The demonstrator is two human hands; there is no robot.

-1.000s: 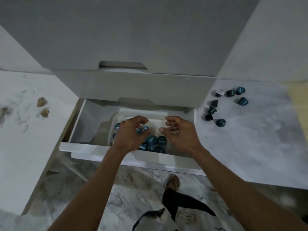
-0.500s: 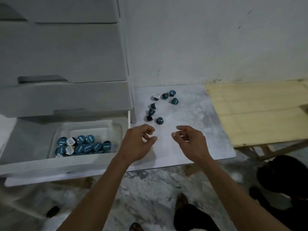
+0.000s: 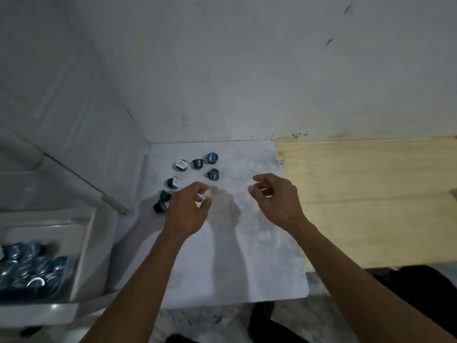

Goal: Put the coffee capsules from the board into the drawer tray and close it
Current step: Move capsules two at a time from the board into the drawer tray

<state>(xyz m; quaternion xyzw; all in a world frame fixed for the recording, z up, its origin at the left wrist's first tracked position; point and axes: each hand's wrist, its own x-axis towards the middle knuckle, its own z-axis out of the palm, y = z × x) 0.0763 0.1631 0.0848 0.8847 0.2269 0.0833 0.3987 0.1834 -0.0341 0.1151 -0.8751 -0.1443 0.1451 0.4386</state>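
Observation:
Several teal coffee capsules (image 3: 212,174) lie loose at the far left of the pale marbled board (image 3: 247,256). My left hand (image 3: 188,209) hovers over the board with loosely curled, empty fingers, just right of the two nearest capsules (image 3: 162,201). My right hand (image 3: 274,199) hangs further right, fingers also loosely curled and holding nothing. At the lower left the white drawer (image 3: 84,256) stands open, and its tray holds a blurred heap of blue capsules (image 3: 32,268).
A white cabinet (image 3: 74,120) rises at the left above the drawer. A wooden surface (image 3: 371,194) adjoins the board on the right. A grey wall stands behind. Dark trousers (image 3: 408,288) and marbled floor show below the board's front edge.
The view swung right from the drawer to the board. Both empty hands left the tray and moved forward over the board toward the loose capsules.

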